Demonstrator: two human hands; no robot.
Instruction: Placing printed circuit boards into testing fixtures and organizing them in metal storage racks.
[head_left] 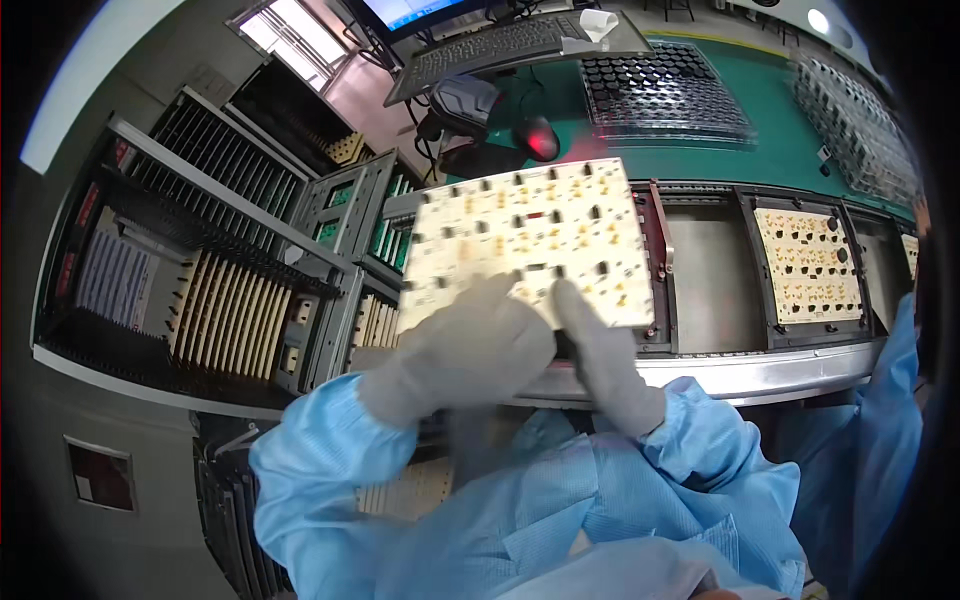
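A cream-coloured circuit board with black and amber parts is held up in front of me, tilted, its lower edge toward me. My right hand, in a grey glove, grips it at the lower edge, thumb on its face. My left hand, also gloved, lies over the board's lower left part; its fingers are smeared by motion, so their grip is unclear. Behind the board runs a metal-edged conveyor. On it, to the right, a similar board sits in a black frame.
On the left stand slotted racks with several upright cream boards. A keyboard, a monitor and a scanner with a red light are at the back. Clear trays of black parts lie on the green mat. Another person's blue sleeve is at far right.
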